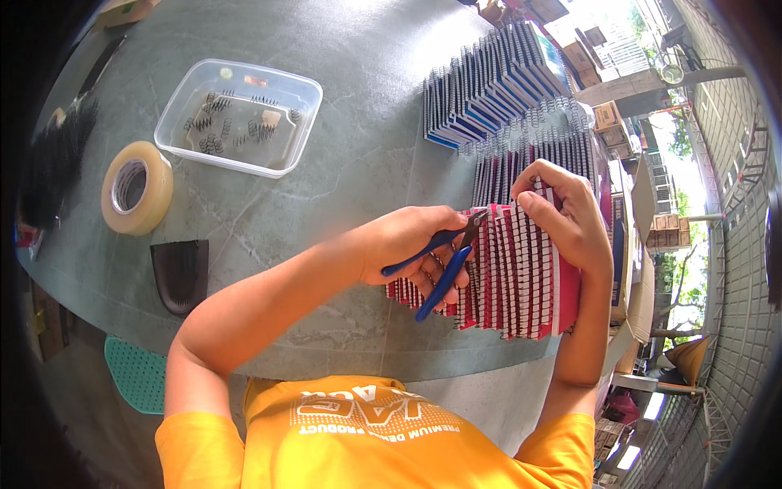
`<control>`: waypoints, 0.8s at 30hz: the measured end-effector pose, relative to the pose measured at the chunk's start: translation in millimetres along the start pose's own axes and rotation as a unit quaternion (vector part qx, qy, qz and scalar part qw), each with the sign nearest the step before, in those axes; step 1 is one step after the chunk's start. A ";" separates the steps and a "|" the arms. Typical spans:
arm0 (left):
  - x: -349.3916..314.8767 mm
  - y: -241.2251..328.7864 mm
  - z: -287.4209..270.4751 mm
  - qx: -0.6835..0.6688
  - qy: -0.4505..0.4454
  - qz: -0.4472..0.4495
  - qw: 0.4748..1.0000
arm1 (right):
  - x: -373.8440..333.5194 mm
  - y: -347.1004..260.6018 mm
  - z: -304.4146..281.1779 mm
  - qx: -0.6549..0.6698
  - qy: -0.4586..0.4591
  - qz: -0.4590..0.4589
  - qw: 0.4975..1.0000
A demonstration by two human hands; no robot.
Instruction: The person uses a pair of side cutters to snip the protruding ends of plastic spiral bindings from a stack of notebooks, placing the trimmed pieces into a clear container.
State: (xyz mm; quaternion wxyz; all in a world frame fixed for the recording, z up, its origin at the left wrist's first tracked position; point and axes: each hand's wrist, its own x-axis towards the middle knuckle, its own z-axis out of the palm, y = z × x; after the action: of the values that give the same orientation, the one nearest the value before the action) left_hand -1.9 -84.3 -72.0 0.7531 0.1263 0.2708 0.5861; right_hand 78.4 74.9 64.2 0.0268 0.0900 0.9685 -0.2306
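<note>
My left hand (419,244) is closed around blue-handled wire cutters (444,277). Their handles are spread, and the jaws touch the upper ends of the spines in a row of red spiral notebooks (509,277). These notebooks stand packed side by side, white page edges and dark wire coils facing up. From the right, my right hand (566,216) curls over the far end of the same row, thumb and forefinger pinched together at a notebook's coil end. The exact bit between the fingertips is too small to make out.
Behind stand more spiral notebooks (533,159) and a blue-covered row (497,85). Left on the grey table (358,98) are a clear plastic box (301,143) with coil offcuts, a tape roll (155,204) and a dark curved piece (181,273). Cardboard cartons (639,236) line the right; a green stool (134,375) sits lower left.
</note>
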 end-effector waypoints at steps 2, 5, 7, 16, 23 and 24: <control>4.0 1.9 2.6 0.178 0.033 0.049 0.982 | -1.2 1.9 -0.6 0.001 0.001 0.000 1.000; 5.9 -12.5 14.5 0.593 0.237 0.224 0.737 | -0.6 2.6 -2.9 -0.006 -0.002 0.014 1.000; 9.6 -20.1 9.7 0.612 0.263 0.258 0.700 | -0.8 2.7 -1.5 -0.002 -0.001 0.018 1.000; 0.3 -6.9 1.3 0.110 -0.020 0.047 0.993 | -2.6 4.5 -2.0 0.004 0.006 0.034 0.999; -2.4 -8.5 4.0 0.033 -0.033 0.034 0.998 | -4.6 4.3 -2.3 -0.012 0.005 0.029 0.999; -2.0 -10.7 4.9 0.030 -0.040 0.037 0.998 | -4.3 3.4 -2.6 -0.015 0.003 0.031 0.999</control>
State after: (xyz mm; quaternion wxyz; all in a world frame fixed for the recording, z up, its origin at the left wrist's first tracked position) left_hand 9.2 -88.6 -72.9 0.7372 0.1819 0.2537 0.5993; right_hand 83.1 78.4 65.4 0.0323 0.1198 0.9688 -0.2146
